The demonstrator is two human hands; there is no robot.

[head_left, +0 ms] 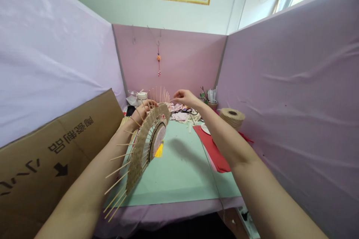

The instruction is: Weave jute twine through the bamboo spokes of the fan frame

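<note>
My left hand (141, 112) grips the far rim of a round woven disc (143, 149) made of twine wound between thin wooden sticks that stick out all round. The disc is held on edge above the green mat (179, 171). My right hand (185, 98) is raised beyond the disc's top, with fingers pinched together, apparently on a thin strand of twine that I can barely make out. A spool of twine (232, 117) stands on the right of the table.
A brown cardboard sheet (56, 149) leans along the left. Red paper (213, 149) lies right of the mat. Scraps, a small jar (141, 96) and a cup of tools (212, 101) crowd the back. Pink cloth walls enclose the table.
</note>
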